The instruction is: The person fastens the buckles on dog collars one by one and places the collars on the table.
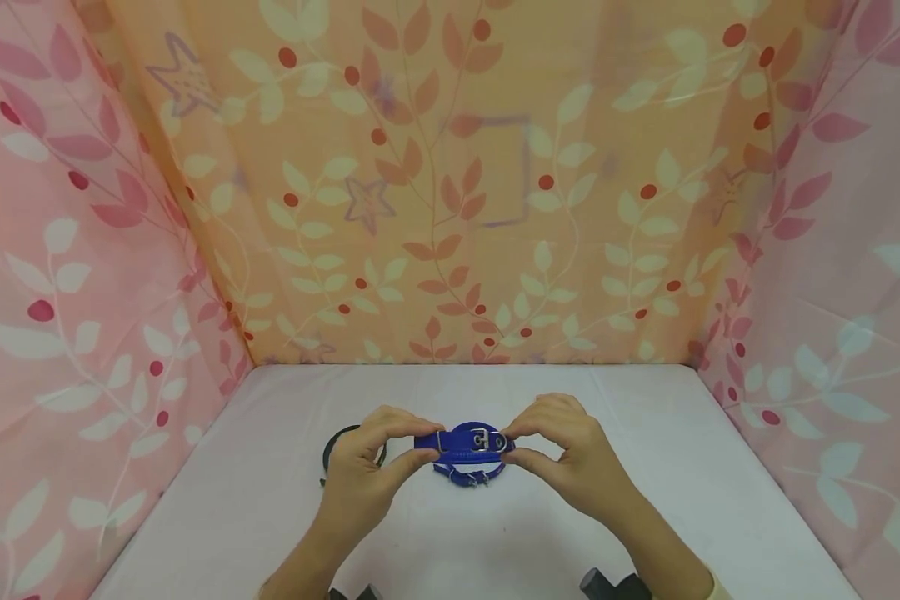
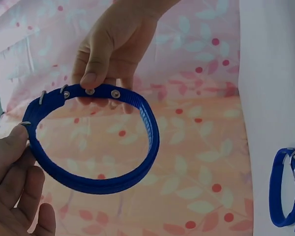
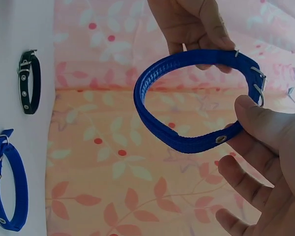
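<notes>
Both hands hold up a blue pet collar [image 1: 457, 454], buckled into a loop, with a metal buckle and D-ring facing the head camera. The left hand [image 1: 367, 454] pinches its left end between thumb and fingers; the right hand [image 1: 577, 442] pinches the right end by the ring. Eyelets dot the strap [image 2: 103, 184] in the left wrist view. A second blue collar [image 3: 22, 187] stands buckled on the white table, partly behind the held one in the head view. Left of it is a dark collar [image 3: 36, 83] with metal eyelets, partly hidden by the left hand in the head view.
The white tabletop [image 1: 495, 542] runs back to an orange leaf-patterned curtain [image 1: 450, 183]. Pink patterned curtains [image 1: 82, 292] flank both sides. Dark devices [image 1: 615, 585] show near the wrists at the bottom edge.
</notes>
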### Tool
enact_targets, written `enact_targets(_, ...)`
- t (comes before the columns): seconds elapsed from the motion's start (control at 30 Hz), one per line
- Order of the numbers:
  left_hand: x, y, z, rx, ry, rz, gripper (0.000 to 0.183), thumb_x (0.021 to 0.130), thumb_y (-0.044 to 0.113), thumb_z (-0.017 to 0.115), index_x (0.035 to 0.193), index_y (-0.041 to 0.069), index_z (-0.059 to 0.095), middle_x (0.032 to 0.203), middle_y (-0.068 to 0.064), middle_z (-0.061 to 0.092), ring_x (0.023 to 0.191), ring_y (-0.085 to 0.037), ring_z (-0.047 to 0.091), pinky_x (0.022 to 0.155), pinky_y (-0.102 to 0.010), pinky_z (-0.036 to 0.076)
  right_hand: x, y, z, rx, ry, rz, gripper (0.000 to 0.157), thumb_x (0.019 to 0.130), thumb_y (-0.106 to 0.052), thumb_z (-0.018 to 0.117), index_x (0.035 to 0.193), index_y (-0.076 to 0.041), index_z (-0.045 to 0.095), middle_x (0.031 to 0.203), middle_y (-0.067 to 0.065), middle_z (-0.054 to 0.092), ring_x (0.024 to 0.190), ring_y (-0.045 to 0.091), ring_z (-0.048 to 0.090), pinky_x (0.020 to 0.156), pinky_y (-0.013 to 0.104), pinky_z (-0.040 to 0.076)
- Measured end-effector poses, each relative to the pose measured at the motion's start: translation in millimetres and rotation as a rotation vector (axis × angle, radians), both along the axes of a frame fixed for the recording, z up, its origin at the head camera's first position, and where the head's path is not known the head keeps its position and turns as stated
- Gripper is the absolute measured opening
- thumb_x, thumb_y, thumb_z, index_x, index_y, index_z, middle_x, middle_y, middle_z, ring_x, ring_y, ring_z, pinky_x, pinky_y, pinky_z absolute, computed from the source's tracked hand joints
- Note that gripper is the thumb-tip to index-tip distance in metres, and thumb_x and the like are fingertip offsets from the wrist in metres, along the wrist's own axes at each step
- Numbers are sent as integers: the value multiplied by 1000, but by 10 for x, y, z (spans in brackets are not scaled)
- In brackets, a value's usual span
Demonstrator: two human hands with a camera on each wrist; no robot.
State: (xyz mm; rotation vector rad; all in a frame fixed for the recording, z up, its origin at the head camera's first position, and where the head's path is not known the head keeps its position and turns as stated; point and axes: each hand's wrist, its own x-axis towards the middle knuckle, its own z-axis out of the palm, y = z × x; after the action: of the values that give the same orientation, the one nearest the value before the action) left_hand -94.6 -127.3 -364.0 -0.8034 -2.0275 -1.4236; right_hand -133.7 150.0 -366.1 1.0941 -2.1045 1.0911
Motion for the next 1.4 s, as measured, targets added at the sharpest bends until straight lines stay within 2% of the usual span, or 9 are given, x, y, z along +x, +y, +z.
enact_targets(0.2,-47,-68,10,-57,-12,64,27,83,8,83,106,20,78,98,8,75,92,-11,67,82,-19,53,-56,32,-13,3,115,-13,32,76,-14,90,102,-27,76,95,-18,73,94,7,63,108,37,37)
enact_targets(0.33,-48,-71,16,-61,-10,92,26,82,7,84,104,19,79,94,8,75,86,-11,63,75,-20,51,-77,41,-18,42,101,-56,29,77,-18,90,101,-25,77,95,-18,73,92,6,64,109,42,37)
enact_targets(0.47,-56,-66,5,-58,-15,105,26,83,8,83,106,19,79,94,9,74,87,-10,62,72,-20,51,-83,50,-9,56,96,-63,27,77,-18,89,100,-24,77,96,-17,73,93,8,64,110,44,36)
enact_targets(0.63,-80,-65,-23,-135,-1,123,27,89,16,81,114,23,77,102,13,74,94,-8,63,73,-21,49,-125,61,10,31,191,-37,24,80,-21,87,101,-22,77,96,-14,73,92,9,64,110,44,37)
enact_targets(0.7,-87,-61,-19,-152,-67,99,29,91,19,79,118,26,74,109,14,73,98,-8,63,78,-22,51,-133,66,25,15,225,-35,19,84,-27,84,101,-21,77,96,-13,74,92,10,64,110,44,37)
enact_targets(0.93,-114,-63,7,-23,-541,-53,45,98,34,71,139,22,58,138,5,61,123,-23,57,91,-26,54,-121,45,42,-58,325,6,22,95,-37,72,101,-16,77,95,-6,75,93,16,63,110,44,37)
enact_targets(1.13,-112,-75,-24,-70,-651,-88,62,99,56,61,148,18,53,144,-1,59,126,-24,56,102,-38,52,-94,20,56,-102,417,38,23,96,-33,73,98,-10,77,92,0,75,92,21,64,112,42,36)
enact_targets(1.27,-109,-92,-11,-47,-684,-152,66,100,56,59,150,15,51,143,-9,58,124,-26,58,107,-50,49,-95,14,82,-102,458,67,22,95,-31,74,97,-9,76,90,1,74,93,23,63,113,42,35)
enact_targets(1.4,-109,-113,18,-36,-718,-213,66,101,52,60,152,11,48,149,-12,53,121,-28,59,110,-54,46,-111,22,81,-102,439,128,23,90,-34,78,96,-12,76,88,-1,73,93,22,61,115,42,34)
